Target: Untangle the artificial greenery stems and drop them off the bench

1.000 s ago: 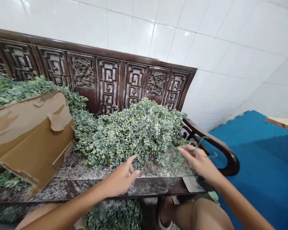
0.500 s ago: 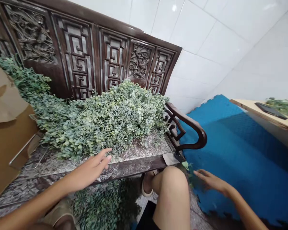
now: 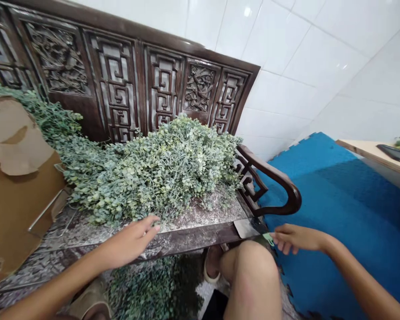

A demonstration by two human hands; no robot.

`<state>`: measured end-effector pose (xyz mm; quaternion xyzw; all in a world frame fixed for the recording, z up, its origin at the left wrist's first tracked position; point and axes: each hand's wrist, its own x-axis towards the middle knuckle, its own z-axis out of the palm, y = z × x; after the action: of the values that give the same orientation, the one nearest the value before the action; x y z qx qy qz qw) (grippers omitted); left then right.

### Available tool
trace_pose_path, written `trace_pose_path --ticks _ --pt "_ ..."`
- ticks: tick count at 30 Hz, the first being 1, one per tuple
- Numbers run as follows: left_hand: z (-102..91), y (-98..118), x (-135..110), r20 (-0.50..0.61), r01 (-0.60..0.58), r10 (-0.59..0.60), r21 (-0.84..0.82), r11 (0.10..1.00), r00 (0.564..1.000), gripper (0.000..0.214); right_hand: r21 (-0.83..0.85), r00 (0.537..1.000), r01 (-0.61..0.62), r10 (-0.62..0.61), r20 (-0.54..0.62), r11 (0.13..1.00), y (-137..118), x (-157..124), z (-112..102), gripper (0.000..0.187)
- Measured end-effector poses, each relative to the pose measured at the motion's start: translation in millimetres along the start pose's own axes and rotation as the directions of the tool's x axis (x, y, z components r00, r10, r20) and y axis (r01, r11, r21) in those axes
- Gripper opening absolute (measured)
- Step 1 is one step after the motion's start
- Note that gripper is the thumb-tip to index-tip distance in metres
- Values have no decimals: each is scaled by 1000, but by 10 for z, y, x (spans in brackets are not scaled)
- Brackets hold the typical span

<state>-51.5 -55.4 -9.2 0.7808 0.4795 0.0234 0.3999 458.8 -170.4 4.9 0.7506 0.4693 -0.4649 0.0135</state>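
A large heap of artificial leafy greenery (image 3: 166, 173) lies on the bench seat. My left hand (image 3: 133, 242) is just in front of the heap at the seat's front edge, its fingers stretched out and apart, with nothing seen in them. On the right, my right hand (image 3: 296, 238) has its thumb and fingertips closed at a light-green looped piece (image 3: 269, 238) beside the seat corner. This piece may be a handle; its exact kind is unclear. A flat grey sheet-like piece (image 3: 248, 228) lies on the corner next to it.
The dark carved bench has a curved armrest (image 3: 283, 182). A torn cardboard box (image 3: 23, 200) stands left. More greenery (image 3: 146, 286) lies below the bench. Blue foam mats (image 3: 340, 209) cover the floor at right, near a wooden board (image 3: 370, 149) bearing a dark phone-like object (image 3: 395, 153).
My right hand has come up and inward to the light-green piece, its fingers closing there. My left hand remains near the seat edge. The view has shifted slightly left.
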Motion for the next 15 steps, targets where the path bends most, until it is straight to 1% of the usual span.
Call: trace_pose_path --ticks 1,2,3,5,6,7,8,9,10,12,13,14,15 --pt "-3 -18 7 -2 -29 30 40 999 1000 59 -9 997 82 -81 13 997 -240 -63 -61 55" --pt "-3 -35 14 2 -53 53 83 995 999 56 -43 977 211 -211 17 976 -492 -115 -117 54" --pt "-2 -51 20 13 -66 65 123 990 998 54 -87 946 325 -325 13 942 -748 -148 -170 52" --pt "7 -69 29 44 -60 52 198 978 998 53 -207 866 471 -495 -77 857 -1255 -131 -284 47" --pt "14 -69 30 61 -51 38 236 970 997 54 -273 803 522 -574 -161 808 -1502 -75 -350 43" --pt "21 -61 29 78 -47 26 276 960 997 54 -344 734 540 -630 -255 768 -1746 12 -424 40" --pt "28 -46 26 91 -49 21 319 947 996 54 -428 643 527 -674 -365 734 -1990 123 -504 38" --pt "34 -25 21 104 -56 20 361 931 994 53 -512 518 481 -702 -489 712 -2236 252 -585 35" --pt "37 1 15 114 -64 20 396 916 993 53 -543 443 459 -711 -546 703 -2485 389 -664 33" --pt "31 59 -1 138 -71 10 438 896 990 53 -583 340 435 -724 -600 687 -2985 658 -798 36" --pt "21 86 -11 153 -66 -3 449 891 988 54 -600 310 427 -733 -605 676 -3226 780 -847 38" --pt "9 109 -22 164 -56 -23 458 887 986 54 -615 295 425 -744 -600 664 -3451 891 -883 40" --pt "-6 124 -35 171 -43 -41 465 884 984 55 -628 292 423 -755 -587 653 -3654 990 -909 44"
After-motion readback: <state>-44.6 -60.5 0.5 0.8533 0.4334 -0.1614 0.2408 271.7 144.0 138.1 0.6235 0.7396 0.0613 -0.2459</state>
